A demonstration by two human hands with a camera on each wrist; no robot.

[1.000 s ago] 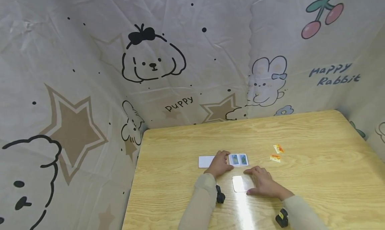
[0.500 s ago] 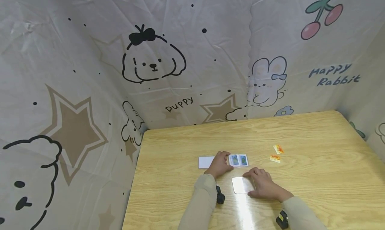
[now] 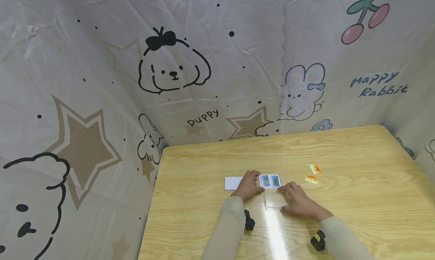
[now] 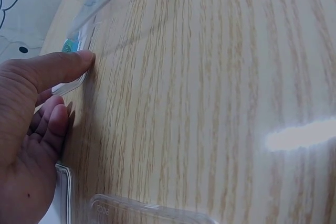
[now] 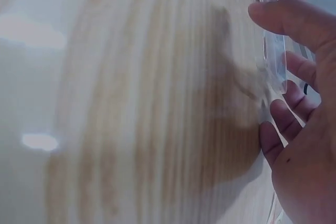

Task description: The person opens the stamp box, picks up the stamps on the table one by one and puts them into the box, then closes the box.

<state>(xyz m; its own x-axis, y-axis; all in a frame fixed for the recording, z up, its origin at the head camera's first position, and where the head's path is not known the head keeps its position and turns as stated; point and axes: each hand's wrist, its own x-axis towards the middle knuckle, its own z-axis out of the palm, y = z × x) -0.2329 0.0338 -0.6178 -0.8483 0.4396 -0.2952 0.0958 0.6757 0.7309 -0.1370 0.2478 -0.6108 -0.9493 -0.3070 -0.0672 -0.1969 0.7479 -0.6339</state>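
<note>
The clear plastic lid (image 3: 273,199) lies right of the lower centre of the head view, its opposite edges pinched between the thumb and fingers of the right hand (image 3: 300,202). Half a second ago it sat a little lower in the frame, washed with white glare; now it is higher, closer to the picture-card stack (image 3: 270,180), and the wood shows through it. Whether lid and stack touch I cannot tell.

The left hand (image 3: 249,183) has kept its place, thumb and fingers grasping the stack's left end; the stack's two blue-and-green pictures face up. Left of that hand, partly covered by it, the white box (image 3: 232,183) has not moved.

Further out, toward the right of the frame, the two orange-and-yellow stickers (image 3: 313,173) lie as before on the wood-grain table (image 3: 367,184). The printed curtain (image 3: 238,82), unchanged, fills the upper frame and left side.
</note>
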